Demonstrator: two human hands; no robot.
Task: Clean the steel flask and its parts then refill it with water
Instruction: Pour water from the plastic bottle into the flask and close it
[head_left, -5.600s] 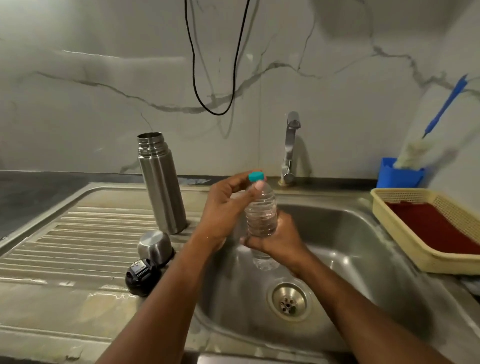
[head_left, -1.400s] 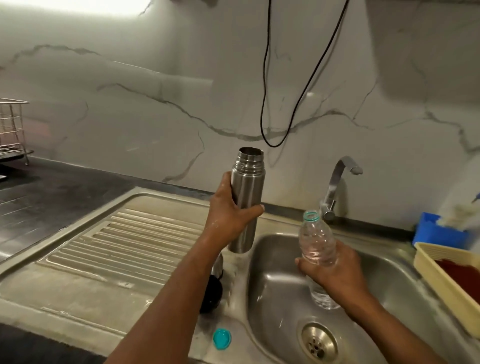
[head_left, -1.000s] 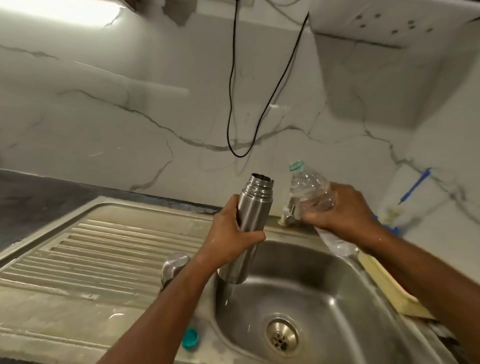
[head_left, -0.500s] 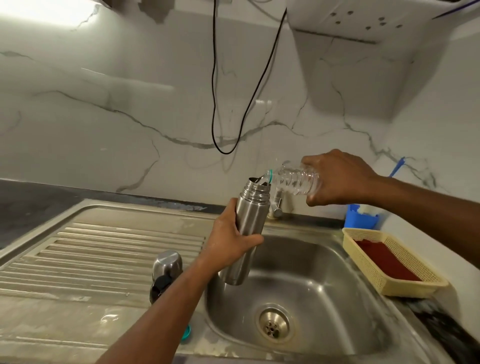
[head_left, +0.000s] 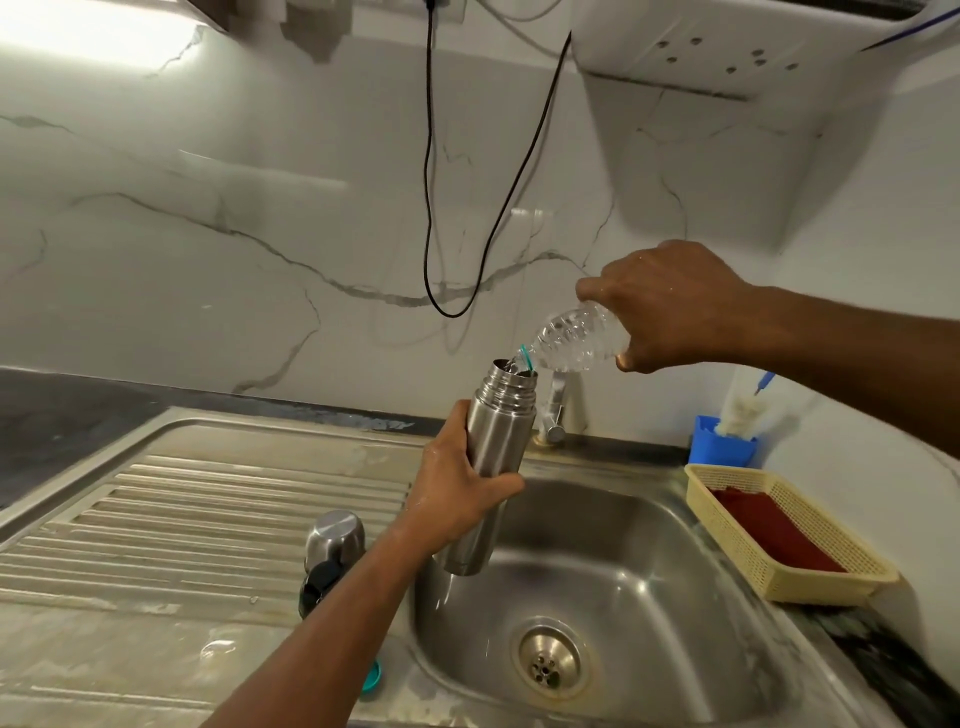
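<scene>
Head-worn view, forward and down, close over sink (head_left: 649, 525).

White marble-veined wall (head_left: 208, 270); black cable (head_left: 428, 208) hanging; steel sink (head_left: 675, 561); bright light upper left.

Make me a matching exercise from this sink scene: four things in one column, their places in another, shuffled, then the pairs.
Things:
1. flask
2. bottle
3. teal cap
4. basket

Places:
A. lying on the sink rim near the left forearm
B. tilted in the right hand, mouth at the flask's opening
C. on the counter right of the basin
D. held upright in the left hand over the basin

Pairs: 1-D, 2-B, 3-A, 4-C
</scene>
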